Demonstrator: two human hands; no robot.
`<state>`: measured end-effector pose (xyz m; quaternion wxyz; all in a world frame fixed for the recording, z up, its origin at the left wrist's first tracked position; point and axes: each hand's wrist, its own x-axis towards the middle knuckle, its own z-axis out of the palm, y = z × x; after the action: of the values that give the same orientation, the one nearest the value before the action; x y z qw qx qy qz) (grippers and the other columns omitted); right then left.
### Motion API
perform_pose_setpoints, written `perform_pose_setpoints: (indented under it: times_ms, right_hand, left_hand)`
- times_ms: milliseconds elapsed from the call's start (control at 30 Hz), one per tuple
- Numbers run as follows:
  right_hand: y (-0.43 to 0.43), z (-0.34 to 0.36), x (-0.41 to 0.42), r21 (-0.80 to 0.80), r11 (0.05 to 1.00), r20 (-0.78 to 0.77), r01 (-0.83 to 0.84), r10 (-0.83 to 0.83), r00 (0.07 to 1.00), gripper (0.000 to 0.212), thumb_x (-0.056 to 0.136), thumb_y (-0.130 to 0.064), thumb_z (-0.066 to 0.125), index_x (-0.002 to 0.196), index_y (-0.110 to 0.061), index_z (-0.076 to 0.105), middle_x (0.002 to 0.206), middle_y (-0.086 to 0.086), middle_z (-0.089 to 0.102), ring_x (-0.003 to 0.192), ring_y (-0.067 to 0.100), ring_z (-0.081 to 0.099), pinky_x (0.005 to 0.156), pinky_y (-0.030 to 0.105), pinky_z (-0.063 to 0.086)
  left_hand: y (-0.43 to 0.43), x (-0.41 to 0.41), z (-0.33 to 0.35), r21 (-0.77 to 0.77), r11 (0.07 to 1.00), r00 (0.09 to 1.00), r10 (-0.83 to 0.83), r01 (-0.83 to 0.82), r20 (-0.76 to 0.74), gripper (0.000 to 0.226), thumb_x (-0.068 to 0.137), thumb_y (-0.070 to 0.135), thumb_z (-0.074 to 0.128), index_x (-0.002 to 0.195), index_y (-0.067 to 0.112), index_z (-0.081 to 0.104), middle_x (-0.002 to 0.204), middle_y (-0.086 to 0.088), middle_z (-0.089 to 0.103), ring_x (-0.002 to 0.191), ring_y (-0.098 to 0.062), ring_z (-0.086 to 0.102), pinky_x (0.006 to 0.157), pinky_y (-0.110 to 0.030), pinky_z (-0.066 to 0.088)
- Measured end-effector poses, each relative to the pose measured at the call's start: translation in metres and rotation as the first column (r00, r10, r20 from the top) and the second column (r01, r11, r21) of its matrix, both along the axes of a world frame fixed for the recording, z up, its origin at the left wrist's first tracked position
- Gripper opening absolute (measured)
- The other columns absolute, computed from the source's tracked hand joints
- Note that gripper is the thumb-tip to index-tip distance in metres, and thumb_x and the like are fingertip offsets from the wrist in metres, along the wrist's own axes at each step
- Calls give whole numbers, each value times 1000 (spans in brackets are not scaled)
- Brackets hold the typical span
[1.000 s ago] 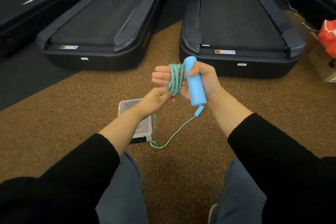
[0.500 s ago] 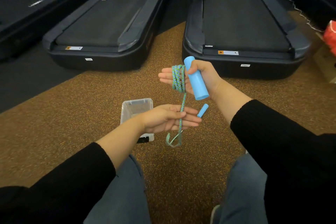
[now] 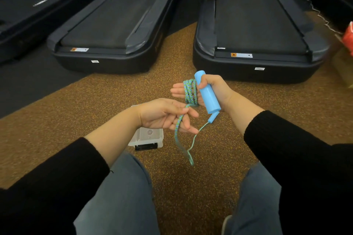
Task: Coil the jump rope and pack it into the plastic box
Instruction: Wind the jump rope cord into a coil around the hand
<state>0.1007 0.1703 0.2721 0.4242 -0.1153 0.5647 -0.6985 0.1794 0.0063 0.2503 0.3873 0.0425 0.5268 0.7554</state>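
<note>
My right hand [image 3: 215, 89] grips a light-blue foam handle [image 3: 207, 92] of the jump rope, with several turns of the teal braided rope [image 3: 189, 91] wound around its fingers. My left hand [image 3: 164, 115] sits lower and to the left, palm up, with the free strand running between its fingers. From there the rope hangs in a loop [image 3: 183, 149] above the floor and rises to the small blue end piece [image 3: 214, 117] under the handle. The clear plastic box [image 3: 146, 137] stands on the floor, partly hidden beneath my left wrist.
Two black treadmills [image 3: 114, 25] [image 3: 254, 25] lie on the floor straight ahead, with more at the far left and right. A red object [image 3: 348, 36] sits at the right edge. My jeans-clad knees [image 3: 124, 187] fill the bottom. The floor is brown speckled carpet [image 3: 99, 105].
My left hand came down from the coil to below it, then rose slightly and slid along the strand. The hanging loop has lengthened. My right hand kept hold of the handle and coil.
</note>
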Motion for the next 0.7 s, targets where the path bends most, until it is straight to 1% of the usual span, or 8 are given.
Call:
perform_pose_setpoints:
  times_ms: [67, 133, 233, 333, 433, 567, 633, 700]
  right_hand:
    - [1, 2, 3, 65, 995, -16, -75, 76, 997, 43, 77, -9, 46, 114, 13, 51, 76, 18, 74, 68, 16, 74, 55, 19, 56]
    - [3, 0, 3, 50, 993, 42, -103, 101, 994, 43, 85, -6, 26, 102, 6, 62, 58, 5, 71, 46, 9, 65, 41, 13, 46]
    - [2, -6, 5, 85, 995, 24, -42, 40, 999, 47, 78, -11, 35, 45, -11, 68, 42, -2, 59, 33, 7, 52, 37, 13, 40]
    - [0, -12, 7, 158, 986, 0, -54, 54, 999, 16, 60, -13, 44, 61, -9, 59, 48, 1, 58, 41, 13, 52, 47, 19, 42]
    - [3, -14, 7, 220, 974, -15, -55, 60, 998, 16, 55, -13, 45, 69, -7, 49, 54, 4, 56, 40, 12, 50, 42, 18, 41]
    - [7, -18, 8, 255, 965, 6, -65, 65, 998, 32, 51, -17, 55, 80, -4, 54, 77, 12, 53, 60, 21, 50, 58, 26, 41]
    - [9, -18, 8, 215, 974, 53, -75, 65, 997, 24, 64, -21, 54, 72, -2, 66, 75, 15, 63, 59, 22, 59, 59, 22, 46]
    - [14, -23, 6, 129, 984, 132, -126, 109, 985, 38, 79, -12, 39, 67, 2, 73, 70, 16, 72, 60, 17, 70, 55, 16, 53]
  left_hand:
    - [-3, -3, 5, -15, 1000, 1000, -11, 11, -7, 35, 73, 29, 73, 99, 6, 67, 73, -11, 72, 93, -31, 70, 85, -35, 57]
    - [-4, -6, 10, -28, 999, 999, -31, 30, -10, 35, 72, 28, 75, 98, 6, 67, 72, -12, 72, 92, -31, 71, 89, -36, 55]
    - [-5, -9, 16, -46, 998, 998, -52, 51, -23, 32, 73, 28, 72, 97, 7, 69, 72, -12, 72, 91, -30, 71, 86, -34, 56]
    - [-8, -12, 21, -28, 997, 996, -77, 76, -34, 27, 77, 27, 68, 98, 9, 70, 75, -10, 73, 92, -29, 71, 85, -33, 57]
    - [-14, -15, 27, 2, 997, 996, -80, 81, -40, 27, 79, 24, 68, 100, 8, 69, 75, -11, 73, 90, -29, 72, 84, -32, 57]
    - [-24, -20, 38, -19, 997, 993, -83, 81, -85, 24, 79, 24, 67, 98, 9, 69, 68, -8, 70, 87, -29, 72, 81, -30, 58]
    - [-29, -22, 43, -40, 996, 991, -89, 86, -100, 21, 80, 24, 67, 95, 9, 69, 60, -6, 67, 85, -28, 72, 77, -28, 57]
    - [-34, -24, 51, -78, 995, 988, -79, 69, -134, 19, 81, 24, 65, 93, 10, 68, 53, -4, 61, 82, -27, 73, 77, -28, 57]
